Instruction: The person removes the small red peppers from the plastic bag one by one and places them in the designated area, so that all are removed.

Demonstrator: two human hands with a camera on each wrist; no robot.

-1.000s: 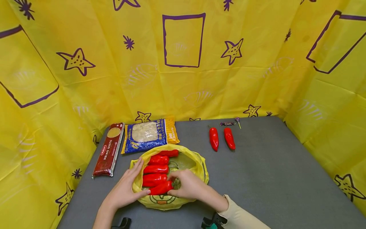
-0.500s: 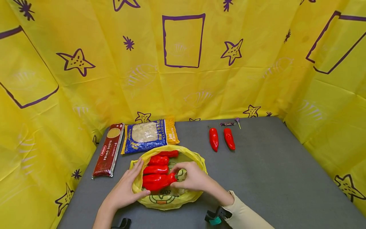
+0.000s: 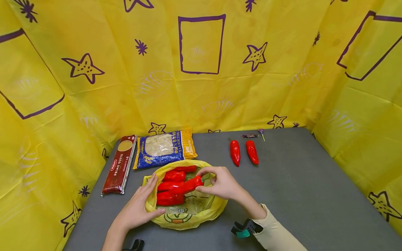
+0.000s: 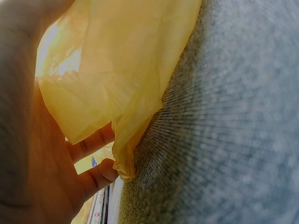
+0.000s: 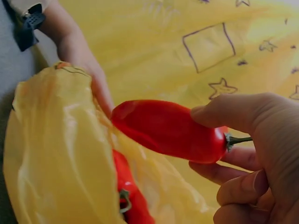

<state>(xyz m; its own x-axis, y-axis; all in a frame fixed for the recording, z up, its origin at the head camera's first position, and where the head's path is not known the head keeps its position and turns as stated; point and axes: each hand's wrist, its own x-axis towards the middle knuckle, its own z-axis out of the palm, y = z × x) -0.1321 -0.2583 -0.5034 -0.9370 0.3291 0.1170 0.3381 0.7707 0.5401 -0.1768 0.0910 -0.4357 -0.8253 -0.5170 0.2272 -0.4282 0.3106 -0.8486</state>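
Note:
In the head view, a yellow plastic bag (image 3: 205,214) lies on the table with its mouth toward me and several red peppers (image 3: 169,198) side by side inside. My left hand (image 3: 138,204) holds the bag's left side, thumb and fingertips at the rim. In the left wrist view, the ring and little fingers (image 4: 98,179) touch the outside of the bag (image 4: 126,70). My right hand (image 3: 224,183) pinches another red pepper (image 3: 189,184) near its green stem, over the bag's mouth. In the right wrist view this pepper (image 5: 163,128) is tilted, its stem toward the palm.
Two red peppers (image 3: 235,152) lie farther back on the grey table (image 3: 301,195), near a wrapped candy (image 3: 249,136) and a lollipop (image 3: 261,134). A spaghetti pack (image 3: 120,165) and a blue-yellow pasta bag (image 3: 164,148) lie at the left. Yellow printed cloth (image 3: 201,97) encloses the table.
My right hand has lifted the pepper from the near end of the row and moved it up and to the right. My left hand has stayed in place on the bag.

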